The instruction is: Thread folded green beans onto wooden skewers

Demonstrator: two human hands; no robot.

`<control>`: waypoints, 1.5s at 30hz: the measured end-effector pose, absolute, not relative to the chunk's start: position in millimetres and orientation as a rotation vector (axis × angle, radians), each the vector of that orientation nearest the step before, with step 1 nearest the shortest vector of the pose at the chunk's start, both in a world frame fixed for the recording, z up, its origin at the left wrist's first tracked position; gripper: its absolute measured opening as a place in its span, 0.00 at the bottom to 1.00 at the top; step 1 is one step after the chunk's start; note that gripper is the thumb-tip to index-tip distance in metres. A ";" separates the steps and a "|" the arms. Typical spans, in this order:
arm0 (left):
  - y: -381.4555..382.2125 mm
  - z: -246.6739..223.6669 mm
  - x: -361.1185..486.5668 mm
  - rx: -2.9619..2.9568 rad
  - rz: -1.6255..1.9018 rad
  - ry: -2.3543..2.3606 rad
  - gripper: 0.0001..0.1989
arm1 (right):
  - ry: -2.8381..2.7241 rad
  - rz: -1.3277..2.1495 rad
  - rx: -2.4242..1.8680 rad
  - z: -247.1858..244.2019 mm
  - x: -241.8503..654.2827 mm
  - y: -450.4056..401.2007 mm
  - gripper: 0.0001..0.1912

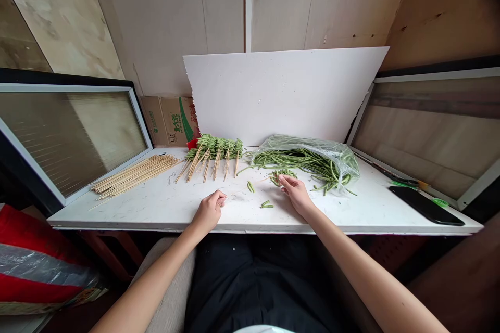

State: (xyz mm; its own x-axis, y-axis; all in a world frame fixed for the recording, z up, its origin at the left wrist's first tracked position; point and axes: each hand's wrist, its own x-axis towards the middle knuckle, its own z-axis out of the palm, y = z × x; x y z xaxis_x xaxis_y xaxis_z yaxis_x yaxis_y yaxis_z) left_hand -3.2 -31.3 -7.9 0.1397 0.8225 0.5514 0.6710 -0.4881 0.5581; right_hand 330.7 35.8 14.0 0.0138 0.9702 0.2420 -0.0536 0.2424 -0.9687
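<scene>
My left hand (210, 210) rests over the front part of the white table with its fingers curled together; what they hold, if anything, is hidden. My right hand (297, 193) is pinched beside a small pile of cut green bean pieces (287, 172), and I cannot make out what sits between its fingertips. Between the hands lie a few loose bean pieces (266, 204) and another small pair of cut beans (250, 186). Behind them, skewers threaded with green beans (219, 144) are stacked, their bare sticks pointing towards me.
Bare bamboo skewers (135, 176) lie in a bundle at the left. A clear plastic bag (308, 141) holds long green beans (326, 166). A black phone (425, 205) and scissors (404, 181) lie at the right. A cardboard box (167, 120) and white board (285, 96) stand behind.
</scene>
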 end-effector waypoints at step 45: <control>-32.4 -7.3 -2.5 2.261 1.251 1.476 0.11 | -1.388 1.041 -0.999 19.5 327.0 28.7 0.25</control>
State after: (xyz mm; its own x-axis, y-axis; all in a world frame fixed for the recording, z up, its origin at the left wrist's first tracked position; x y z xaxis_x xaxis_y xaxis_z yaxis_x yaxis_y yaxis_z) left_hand -2.5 -32.4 -7.3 0.1602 0.8180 0.5525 0.6793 -0.4974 0.5395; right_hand 327.0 28.7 19.5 -0.0648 0.9628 0.2623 0.0180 0.2640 -0.9644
